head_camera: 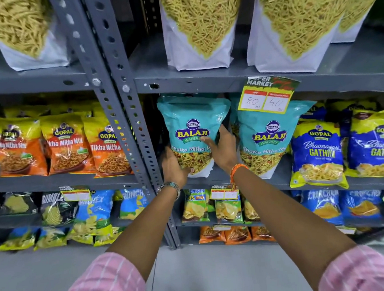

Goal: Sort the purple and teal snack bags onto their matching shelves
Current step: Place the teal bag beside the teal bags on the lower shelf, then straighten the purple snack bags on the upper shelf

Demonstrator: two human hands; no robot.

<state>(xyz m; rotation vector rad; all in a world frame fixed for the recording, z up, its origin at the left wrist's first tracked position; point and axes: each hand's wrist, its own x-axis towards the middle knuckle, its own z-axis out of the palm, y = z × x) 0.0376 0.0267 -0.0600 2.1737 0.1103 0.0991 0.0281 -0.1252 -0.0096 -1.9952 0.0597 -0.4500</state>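
Note:
A teal Balaji snack bag [190,120] stands upright at the left end of the grey middle shelf [281,180]. My left hand [173,167] cups its lower left corner and my right hand [223,147] presses its right side, so both hands hold it. A second teal Balaji bag [268,139] stands just to the right, partly behind my right hand and touching the first. No purple bag is in view.
A yellow price tag [266,99] hangs from the shelf above the teal bags. Blue Gopal bags [318,153] stand to the right, orange Gopal bags [64,146] to the left past the perforated upright post [123,100]. Large noodle-snack pouches [197,25] fill the top shelf.

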